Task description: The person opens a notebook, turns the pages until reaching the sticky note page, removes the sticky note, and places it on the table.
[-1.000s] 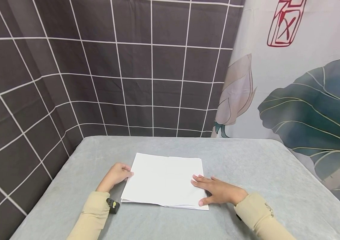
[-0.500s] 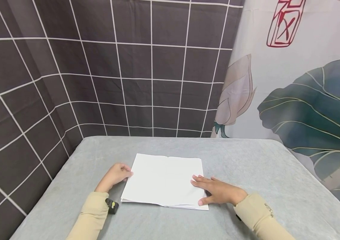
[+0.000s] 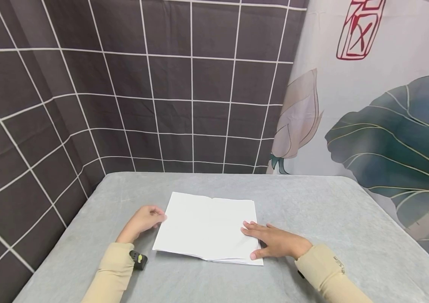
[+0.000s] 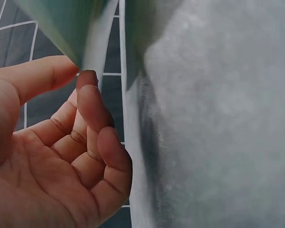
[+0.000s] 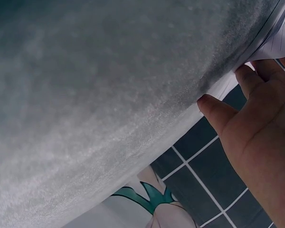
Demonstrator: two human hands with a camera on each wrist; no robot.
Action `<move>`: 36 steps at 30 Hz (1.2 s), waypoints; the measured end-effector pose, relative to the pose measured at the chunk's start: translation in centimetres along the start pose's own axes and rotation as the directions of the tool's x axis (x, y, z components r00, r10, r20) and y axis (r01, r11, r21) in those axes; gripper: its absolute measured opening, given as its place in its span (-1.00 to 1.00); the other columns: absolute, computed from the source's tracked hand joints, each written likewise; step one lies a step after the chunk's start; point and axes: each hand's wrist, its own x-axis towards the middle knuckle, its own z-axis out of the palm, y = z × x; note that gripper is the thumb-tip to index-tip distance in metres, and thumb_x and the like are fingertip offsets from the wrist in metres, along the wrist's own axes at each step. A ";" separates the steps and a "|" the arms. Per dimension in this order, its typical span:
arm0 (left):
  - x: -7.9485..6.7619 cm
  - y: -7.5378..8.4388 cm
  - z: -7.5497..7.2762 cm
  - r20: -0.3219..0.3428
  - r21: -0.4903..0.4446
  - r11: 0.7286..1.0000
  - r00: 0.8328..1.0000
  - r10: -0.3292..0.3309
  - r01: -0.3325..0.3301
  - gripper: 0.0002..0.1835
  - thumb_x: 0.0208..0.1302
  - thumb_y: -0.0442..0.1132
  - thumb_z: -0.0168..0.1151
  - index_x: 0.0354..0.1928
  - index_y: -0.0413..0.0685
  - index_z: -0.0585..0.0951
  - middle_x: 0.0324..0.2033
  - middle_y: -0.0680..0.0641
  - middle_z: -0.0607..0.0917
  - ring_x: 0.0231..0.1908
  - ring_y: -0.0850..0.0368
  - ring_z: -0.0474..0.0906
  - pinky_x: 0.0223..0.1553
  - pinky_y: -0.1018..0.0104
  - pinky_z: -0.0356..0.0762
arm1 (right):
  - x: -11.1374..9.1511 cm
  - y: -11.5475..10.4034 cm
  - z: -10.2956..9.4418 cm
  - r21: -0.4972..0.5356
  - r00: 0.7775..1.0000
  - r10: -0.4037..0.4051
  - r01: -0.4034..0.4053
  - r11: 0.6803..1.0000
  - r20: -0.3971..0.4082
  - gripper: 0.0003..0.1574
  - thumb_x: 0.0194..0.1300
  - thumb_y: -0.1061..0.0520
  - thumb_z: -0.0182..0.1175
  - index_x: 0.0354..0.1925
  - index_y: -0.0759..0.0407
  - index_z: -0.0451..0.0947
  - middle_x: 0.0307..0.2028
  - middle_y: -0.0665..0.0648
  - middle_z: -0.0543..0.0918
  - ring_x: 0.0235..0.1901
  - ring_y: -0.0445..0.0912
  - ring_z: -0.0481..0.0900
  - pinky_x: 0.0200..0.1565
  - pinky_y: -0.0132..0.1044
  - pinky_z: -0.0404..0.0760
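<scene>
Fingers [image 4: 93, 102] of the left hand [image 3: 143, 220] are pinched at the left edge of the opened booklet [image 3: 207, 229] on the tabletop [image 3: 305, 200], while those of the right hand [image 3: 275, 241] are laid spread on its right side — a crease could be caused by too strong pulling.

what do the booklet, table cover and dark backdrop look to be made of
Booklet: paper, white and apparently matte inside, judging by its thin, slightly wavy page edges.
Table cover: soft cloth, perhaps velvety, since the right wrist view shows a fuzzy surface.
Backdrop: probably matte fabric, not tile, as its white grid lines bend with soft folds.
</scene>
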 end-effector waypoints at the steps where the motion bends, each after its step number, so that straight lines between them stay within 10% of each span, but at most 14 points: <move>1: 0.0 0.0 -0.1 0.004 -0.006 1.000 1.000 0.001 -0.001 -0.72 0.22 -0.17 0.24 -0.17 -0.28 0.58 -0.39 -0.10 0.66 -0.44 0.12 0.51 -0.39 0.31 0.45 | 0.0 0.0 0.0 0.000 1.000 0.000 0.000 1.000 0.001 0.05 0.12 -0.36 0.19 0.41 0.12 0.20 0.46 0.17 0.15 0.43 0.16 0.10 0.31 0.32 0.04; 13: -1.2 2.9 -1.4 -0.068 -0.004 0.989 0.987 0.148 -0.148 -0.61 0.27 -0.15 0.21 0.02 -0.29 0.55 -0.11 -0.27 0.64 -0.14 -0.07 0.58 -0.19 0.18 0.55 | 0.1 0.0 -0.2 0.008 1.000 0.004 -0.004 1.000 0.005 0.03 0.13 -0.35 0.20 0.41 0.12 0.21 0.46 0.17 0.15 0.43 0.17 0.10 0.31 0.31 0.04; 20: -4.5 8.0 -0.4 -0.152 0.167 0.933 0.927 0.342 -0.317 -0.69 0.27 -0.22 0.21 0.00 -0.23 0.59 -0.10 -0.21 0.67 -0.11 -0.10 0.57 -0.10 0.04 0.53 | 0.1 0.0 -0.2 0.003 1.000 0.007 -0.007 1.000 0.007 0.03 0.14 -0.36 0.18 0.41 0.11 0.21 0.46 0.16 0.15 0.43 0.15 0.11 0.32 0.29 0.05; 24: -6.2 10.3 2.0 -0.136 0.324 0.825 0.840 0.525 -0.463 -0.76 0.19 -0.23 0.30 -0.10 -0.15 0.65 -0.24 -0.09 0.70 -0.21 0.00 0.58 -0.13 0.11 0.51 | 0.0 0.1 -0.3 -0.002 1.000 0.007 -0.007 1.000 0.003 0.02 0.15 -0.36 0.17 0.41 0.12 0.22 0.46 0.17 0.15 0.43 0.16 0.11 0.31 0.30 0.05; 30: -7.4 11.2 6.7 0.013 0.605 0.548 0.695 0.718 -0.578 -0.71 0.12 -0.03 0.36 -0.14 0.03 0.69 -0.33 0.07 0.72 -0.34 0.11 0.57 -0.30 0.23 0.45 | 0.1 0.1 -0.2 -0.010 1.000 0.004 -0.004 1.000 0.001 0.01 0.16 -0.37 0.16 0.41 0.12 0.22 0.46 0.17 0.16 0.43 0.17 0.12 0.31 0.31 0.06; 36: -7.6 11.1 10.6 0.184 0.731 0.365 0.682 0.708 -0.577 -0.63 0.09 0.15 0.32 -0.16 0.12 0.70 -0.33 0.10 0.73 -0.36 0.17 0.54 -0.33 0.29 0.38 | 0.0 0.0 -0.2 -0.022 1.000 0.008 -0.008 1.000 0.002 0.00 0.17 -0.37 0.14 0.41 0.11 0.21 0.46 0.17 0.16 0.43 0.16 0.13 0.30 0.30 0.08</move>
